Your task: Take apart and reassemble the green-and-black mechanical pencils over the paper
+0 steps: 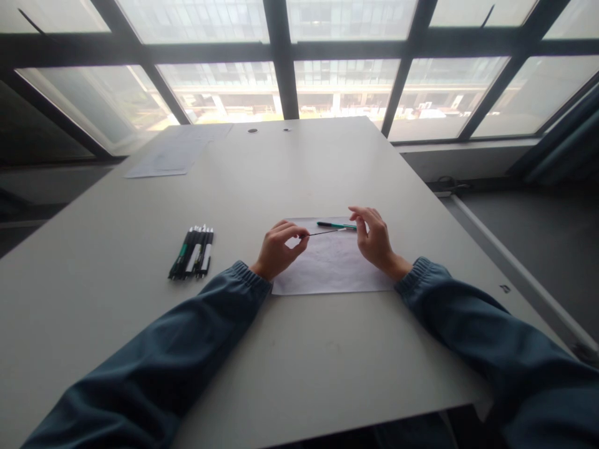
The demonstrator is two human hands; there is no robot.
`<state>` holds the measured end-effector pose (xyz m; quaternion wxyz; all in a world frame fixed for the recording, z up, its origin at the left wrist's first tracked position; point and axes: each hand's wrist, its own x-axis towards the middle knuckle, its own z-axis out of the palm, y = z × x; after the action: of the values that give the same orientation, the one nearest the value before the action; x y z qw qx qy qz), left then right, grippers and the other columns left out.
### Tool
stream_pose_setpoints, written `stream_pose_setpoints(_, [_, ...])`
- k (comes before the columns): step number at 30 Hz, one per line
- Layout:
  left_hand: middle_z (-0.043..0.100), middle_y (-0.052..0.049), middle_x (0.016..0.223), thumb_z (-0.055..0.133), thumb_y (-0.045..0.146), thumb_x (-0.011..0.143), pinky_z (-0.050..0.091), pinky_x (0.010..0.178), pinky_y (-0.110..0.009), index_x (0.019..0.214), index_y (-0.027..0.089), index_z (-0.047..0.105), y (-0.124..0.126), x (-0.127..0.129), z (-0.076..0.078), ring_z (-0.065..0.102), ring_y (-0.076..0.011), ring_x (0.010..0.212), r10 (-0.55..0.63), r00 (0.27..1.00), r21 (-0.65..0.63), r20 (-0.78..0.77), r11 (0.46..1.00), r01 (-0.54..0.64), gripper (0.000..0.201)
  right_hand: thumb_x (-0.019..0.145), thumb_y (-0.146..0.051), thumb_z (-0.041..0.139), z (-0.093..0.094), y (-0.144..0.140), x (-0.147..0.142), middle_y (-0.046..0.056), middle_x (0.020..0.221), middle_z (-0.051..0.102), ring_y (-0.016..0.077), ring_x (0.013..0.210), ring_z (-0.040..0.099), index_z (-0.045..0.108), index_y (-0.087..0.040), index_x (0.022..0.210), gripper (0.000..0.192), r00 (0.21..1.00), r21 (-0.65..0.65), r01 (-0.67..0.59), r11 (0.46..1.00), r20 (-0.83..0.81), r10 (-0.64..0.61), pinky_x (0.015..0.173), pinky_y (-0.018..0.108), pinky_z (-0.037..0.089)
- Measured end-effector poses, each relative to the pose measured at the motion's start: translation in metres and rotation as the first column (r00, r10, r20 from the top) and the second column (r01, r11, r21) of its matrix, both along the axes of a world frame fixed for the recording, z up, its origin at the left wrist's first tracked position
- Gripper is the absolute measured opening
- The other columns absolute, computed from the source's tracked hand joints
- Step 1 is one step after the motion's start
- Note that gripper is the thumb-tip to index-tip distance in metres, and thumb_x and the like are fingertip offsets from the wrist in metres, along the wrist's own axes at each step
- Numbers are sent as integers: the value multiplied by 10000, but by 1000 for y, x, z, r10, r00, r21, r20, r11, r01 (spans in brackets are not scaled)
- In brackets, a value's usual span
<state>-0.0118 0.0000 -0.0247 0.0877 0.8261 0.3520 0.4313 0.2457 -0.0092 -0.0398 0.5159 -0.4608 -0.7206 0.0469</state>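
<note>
My left hand (pixel 283 247) is closed, pinching one end of a thin dark pen refill (pixel 322 233) between thumb and finger. The refill points to the right and has a whitish far end. Close to that end is my right hand (pixel 374 237), its fingers apart and loosely bent, with nothing seen between them. A green and black pen (pixel 333 224) lies just behind the refill on a white sheet of paper (pixel 332 268), its right end partly covered by my right hand. Both hands are over the sheet.
Several black, white and green pens (pixel 193 252) lie side by side to the left on the white table (pixel 262 187). More paper (pixel 171 153) rests at the far left corner. Two small round spots are near the far edge, before large windows (pixel 346 84).
</note>
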Motion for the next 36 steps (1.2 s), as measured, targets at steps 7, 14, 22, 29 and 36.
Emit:
stream_pose_setpoints(7, [686, -19, 765, 647, 250, 884, 528, 752, -307, 832, 198, 707, 2, -1, -1, 606, -154, 742, 130, 991, -15, 42, 991, -129, 96, 918, -181, 592, -15, 5, 3, 129, 1157, 679, 321, 1078, 539, 696, -223, 1196, 300, 941, -141, 87, 986, 335, -36, 904, 488, 418])
stream_pose_setpoints(14, [683, -10, 748, 673, 226, 866, 508, 736, -292, 830, 191, 710, 4, -2, -3, 594, -144, 719, 114, 991, 8, 77, 993, -115, 63, 922, -206, 642, -5, 0, 1, 83, 1134, 721, 283, 1116, 555, 729, -232, 1076, 179, 903, -265, 63, 962, 425, 58, 986, 466, 332])
stream_pose_setpoints(22, [674, -7, 736, 677, 219, 861, 467, 675, -283, 820, 191, 712, 6, -4, -2, 588, -144, 713, 128, 987, 4, 101, 992, -129, 60, 903, -138, 640, -6, 1, 0, 76, 1017, 725, 273, 1015, 585, 720, -213, 1055, 187, 930, -265, 76, 961, 367, 28, 952, 456, 348])
stream_pose_setpoints(29, [650, -3, 712, 663, 227, 875, 449, 667, -281, 801, 190, 697, 7, -6, -1, 574, -144, 713, 169, 980, 1, 105, 985, -170, 89, 945, -148, 550, -8, 3, 1, 98, 1013, 664, 285, 1008, 549, 713, -215, 1033, 197, 946, -155, 188, 970, 293, -136, 860, 428, 379])
stream_pose_setpoints(36, [650, -5, 709, 657, 220, 874, 453, 667, -282, 797, 191, 695, 6, -5, 1, 573, -147, 712, 169, 980, 4, 101, 985, -171, 91, 949, -157, 510, -7, 3, 3, 106, 1014, 648, 287, 981, 538, 682, -212, 1017, 193, 941, -115, 255, 960, 257, -219, 822, 421, 393])
